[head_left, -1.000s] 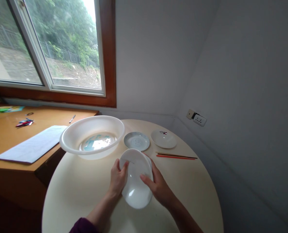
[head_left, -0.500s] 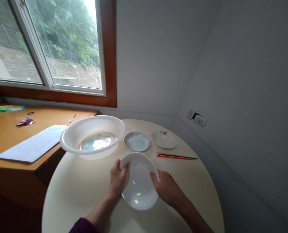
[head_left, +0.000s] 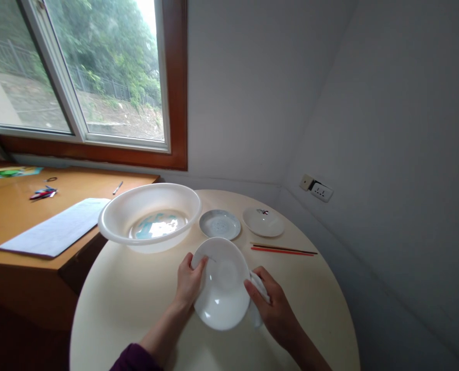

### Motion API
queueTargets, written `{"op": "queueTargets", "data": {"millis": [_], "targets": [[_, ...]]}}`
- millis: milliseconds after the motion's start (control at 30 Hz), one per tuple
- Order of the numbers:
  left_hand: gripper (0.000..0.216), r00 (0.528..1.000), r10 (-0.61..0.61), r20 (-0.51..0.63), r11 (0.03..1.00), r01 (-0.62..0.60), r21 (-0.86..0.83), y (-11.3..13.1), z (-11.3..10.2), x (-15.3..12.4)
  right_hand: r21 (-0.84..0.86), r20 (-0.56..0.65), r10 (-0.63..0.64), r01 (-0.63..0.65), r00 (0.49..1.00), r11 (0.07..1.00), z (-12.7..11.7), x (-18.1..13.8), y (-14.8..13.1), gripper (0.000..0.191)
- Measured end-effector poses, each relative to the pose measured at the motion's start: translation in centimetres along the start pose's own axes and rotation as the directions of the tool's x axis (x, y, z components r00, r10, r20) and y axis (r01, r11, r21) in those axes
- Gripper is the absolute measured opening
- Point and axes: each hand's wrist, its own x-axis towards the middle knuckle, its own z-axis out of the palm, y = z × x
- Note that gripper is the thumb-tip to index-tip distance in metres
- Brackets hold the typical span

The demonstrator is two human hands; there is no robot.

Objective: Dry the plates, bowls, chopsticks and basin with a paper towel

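A shallow white bowl (head_left: 222, 288) is tilted toward me above the near part of the table. My left hand (head_left: 190, 281) grips its left rim, thumb over the inside and fingers hidden behind. On the opposite side my right hand (head_left: 273, 304) is closed around a white cloth (head_left: 259, 288), which lies against the bowl's right edge and hangs down a little. Beyond the bowl are a pale grey-blue plate (head_left: 219, 224) and another white dish (head_left: 266, 222) with a small printed figure. Some chopsticks (head_left: 283, 250), red and dark brown, lie to the right.
A large translucent plastic basin (head_left: 111, 234) stands at the back left of the round cream table (head_left: 109, 319). An orange-brown desk (head_left: 82, 180) adjoins it, bearing white paper (head_left: 59, 229), pens (head_left: 44, 192) and a marker (head_left: 117, 187). A wall socket (head_left: 322, 191) is at right.
My right hand has shifted slightly right, off the bowl's rim, and the white cloth in it now shows. The bowl has risen a little, still held by my left hand.
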Motion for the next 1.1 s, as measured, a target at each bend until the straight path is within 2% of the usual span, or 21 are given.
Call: {"op": "queueTargets", "data": {"millis": [100, 167, 267, 367, 467, 533, 600, 667, 767, 833, 900, 1033, 1100], "targets": [[0.036, 1.000, -0.021, -0.007, 0.999, 0.021, -0.025, -0.1, 0.0, 0.1, 0.115, -0.185, 0.014, 0.007, 0.983, 0.993, 0.3, 0.2, 0.4, 0.028], [0.035, 0.999, -0.032, -0.012, 0.999, 0.032, -0.034, -0.3, 0.0, 0.2, 0.204, -0.283, 0.093, -0.035, 0.955, 0.978, 0.5, 0.5, 1.3, 0.027], [0.035, 0.999, -0.039, -0.012, 0.999, 0.039, -0.032, -0.5, 0.0, 0.4, 0.351, -0.335, 0.228, -0.103, 0.914, 0.931, 0.6, 1.2, 2.8, 0.018], [0.035, 0.999, -0.031, -0.006, 0.999, 0.031, -0.016, -0.5, -0.1, 0.3, 0.471, -0.252, 0.259, -0.115, 0.933, 0.875, 0.6, 1.4, 3.5, 0.018], [0.035, 1.000, -0.012, -0.019, 1.000, 0.012, -0.002, -0.3, -0.1, 0.3, 0.497, -0.050, 0.260, -0.201, 0.964, 0.844, 0.5, 0.9, 3.0, 0.019], [0.035, 1.000, -0.008, -0.030, 1.000, 0.008, -0.001, -0.1, -0.1, 0.2, 0.453, 0.071, 0.253, -0.257, 0.965, 0.854, 0.3, 0.4, 2.4, 0.023], [0.035, 0.999, -0.018, -0.033, 1.000, 0.018, -0.007, -0.1, -0.2, 0.3, 0.376, 0.171, 0.246, -0.294, 0.954, 0.879, 0.1, 0.0, 2.1, 0.037], [0.035, 0.999, -0.039, -0.035, 0.999, 0.038, -0.014, -0.3, -0.2, 0.4, 0.287, 0.252, 0.236, -0.305, 0.938, 0.908, -0.1, -0.3, 2.1, 0.053], [0.035, 0.998, -0.059, -0.036, 0.998, 0.059, -0.021, -0.6, -0.3, 0.6, 0.206, 0.354, 0.195, -0.280, 0.914, 0.937, -0.2, -0.5, 2.4, 0.063], [0.034, 0.998, -0.047, -0.041, 0.999, 0.047, -0.008, -0.7, -0.3, 0.6, 0.196, 0.367, 0.179, -0.264, 0.913, 0.944, 0.0, -0.4, 2.7, 0.064], [0.034, 0.999, -0.026, -0.047, 1.000, 0.027, 0.011, -0.6, -0.3, 0.6, 0.167, 0.326, 0.200, -0.265, 0.924, 0.950, 0.4, -0.3, 2.7, 0.056], [0.037, 0.999, -0.015, -0.048, 1.000, 0.016, 0.008, -0.2, -0.3, 0.1, 0.013, 0.259, 0.332, -0.347, 0.907, 0.938, 1.0, 0.0, 2.8, 0.031], [0.039, 0.999, -0.012, -0.043, 1.000, 0.012, -0.012, 0.1, -0.2, -0.1, -0.034, 0.260, 0.387, -0.392, 0.885, 0.919, 1.2, 0.1, 3.2, 0.027]]}}
